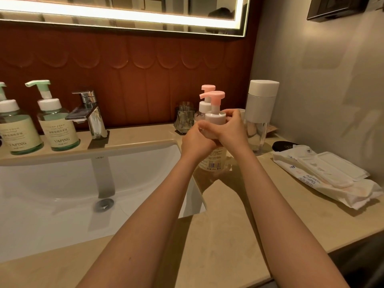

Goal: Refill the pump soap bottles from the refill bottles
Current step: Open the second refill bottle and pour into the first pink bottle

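A clear pump bottle with a pink pump head (214,159) stands on the beige counter (228,235) right of the sink. My left hand (197,140) grips its body. My right hand (232,129) curls round its white collar just under the pump. A second pink-pump bottle (204,100) stands right behind it, mostly hidden. Two green-pump YAPING bottles stand left of the tap, one (57,121) nearer the tap and the other (16,125) at the frame's left edge.
A white sink (62,194) with a chrome tap (91,115) fills the left. A glass tumbler (184,119) and a tall white-capped container (260,111) stand near the bottles. A wet-wipes pack (324,177) and a dark round lid (283,146) lie at the right.
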`<action>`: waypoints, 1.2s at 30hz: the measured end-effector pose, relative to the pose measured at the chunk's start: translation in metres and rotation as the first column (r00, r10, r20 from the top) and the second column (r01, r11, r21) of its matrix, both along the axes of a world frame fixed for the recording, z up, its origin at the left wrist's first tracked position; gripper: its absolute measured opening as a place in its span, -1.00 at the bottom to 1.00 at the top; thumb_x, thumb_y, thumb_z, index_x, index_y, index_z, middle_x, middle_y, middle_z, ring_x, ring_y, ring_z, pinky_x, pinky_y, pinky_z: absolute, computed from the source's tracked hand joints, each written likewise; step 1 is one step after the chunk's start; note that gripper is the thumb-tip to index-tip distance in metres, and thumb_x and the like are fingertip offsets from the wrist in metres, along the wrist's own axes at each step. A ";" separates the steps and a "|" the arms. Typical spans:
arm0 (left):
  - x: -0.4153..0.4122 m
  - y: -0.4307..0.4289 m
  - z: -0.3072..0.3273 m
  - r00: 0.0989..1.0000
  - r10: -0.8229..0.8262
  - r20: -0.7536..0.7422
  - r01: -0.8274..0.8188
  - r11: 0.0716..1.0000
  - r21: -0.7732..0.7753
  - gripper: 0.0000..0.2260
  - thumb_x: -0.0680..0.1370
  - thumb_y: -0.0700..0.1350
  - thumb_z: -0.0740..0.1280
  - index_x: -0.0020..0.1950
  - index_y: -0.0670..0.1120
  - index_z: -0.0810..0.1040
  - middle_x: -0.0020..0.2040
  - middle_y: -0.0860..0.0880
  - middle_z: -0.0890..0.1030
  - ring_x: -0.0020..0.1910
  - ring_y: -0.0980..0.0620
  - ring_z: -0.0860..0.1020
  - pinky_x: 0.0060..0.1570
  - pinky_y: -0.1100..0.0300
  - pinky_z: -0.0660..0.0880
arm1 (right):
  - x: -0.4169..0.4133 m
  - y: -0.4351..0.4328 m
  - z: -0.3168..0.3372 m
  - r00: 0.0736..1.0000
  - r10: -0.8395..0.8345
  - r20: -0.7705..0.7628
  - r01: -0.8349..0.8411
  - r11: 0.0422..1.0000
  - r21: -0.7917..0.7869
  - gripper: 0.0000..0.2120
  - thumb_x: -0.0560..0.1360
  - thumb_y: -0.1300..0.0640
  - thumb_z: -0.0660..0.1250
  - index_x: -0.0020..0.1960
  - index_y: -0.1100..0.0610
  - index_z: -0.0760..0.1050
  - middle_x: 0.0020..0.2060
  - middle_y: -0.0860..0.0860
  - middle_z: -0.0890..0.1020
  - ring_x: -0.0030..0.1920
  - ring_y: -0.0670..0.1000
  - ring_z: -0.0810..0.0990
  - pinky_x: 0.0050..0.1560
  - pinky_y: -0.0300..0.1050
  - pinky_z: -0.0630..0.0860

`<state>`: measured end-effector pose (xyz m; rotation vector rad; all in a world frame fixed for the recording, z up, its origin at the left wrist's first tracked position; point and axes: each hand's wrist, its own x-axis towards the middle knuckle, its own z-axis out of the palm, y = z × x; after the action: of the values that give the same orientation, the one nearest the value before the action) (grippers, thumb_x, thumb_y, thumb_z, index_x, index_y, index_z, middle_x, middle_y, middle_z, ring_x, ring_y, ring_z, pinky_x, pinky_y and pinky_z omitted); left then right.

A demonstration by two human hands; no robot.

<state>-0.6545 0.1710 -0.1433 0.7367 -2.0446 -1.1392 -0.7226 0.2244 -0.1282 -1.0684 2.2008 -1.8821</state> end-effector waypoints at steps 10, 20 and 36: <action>-0.007 0.000 -0.001 1.000 0.008 -0.018 -0.008 1.000 0.018 -0.42 0.40 -0.10 0.48 0.36 -0.01 0.33 0.29 -0.04 0.49 0.24 -0.05 0.47 0.12 0.08 0.46 | -0.004 0.002 0.002 0.999 -0.046 -0.003 0.045 0.999 -0.029 -0.27 0.33 0.02 0.51 0.39 0.08 0.23 0.26 0.05 0.47 0.18 0.05 0.49 0.08 -0.03 0.54; -0.007 0.000 -0.001 0.999 -0.014 -0.036 0.015 1.000 0.017 -0.35 0.37 -0.10 0.49 0.40 -0.03 0.30 0.29 -0.04 0.49 0.22 -0.03 0.47 0.08 0.12 0.46 | -0.008 0.007 0.001 1.000 -0.011 0.001 0.011 0.992 -0.126 -0.46 0.34 0.11 0.50 0.26 0.11 0.40 0.21 0.04 0.53 0.09 -0.06 0.50 -0.11 -0.23 0.54; -0.009 0.002 -0.001 0.999 -0.001 -0.040 0.002 1.000 0.026 -0.36 0.38 -0.06 0.50 0.39 -0.03 0.31 0.30 -0.04 0.48 0.25 -0.05 0.45 0.14 0.05 0.46 | -0.012 0.010 0.002 1.000 0.027 -0.004 -0.027 0.994 -0.106 -0.35 0.35 0.08 0.49 0.35 0.06 0.29 0.26 0.04 0.49 0.14 -0.03 0.49 0.01 -0.10 0.55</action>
<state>-0.6635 0.1730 -0.1446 0.7195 -2.0007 -1.1741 -0.7346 0.2343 -0.1258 -1.1117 2.0975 -2.0080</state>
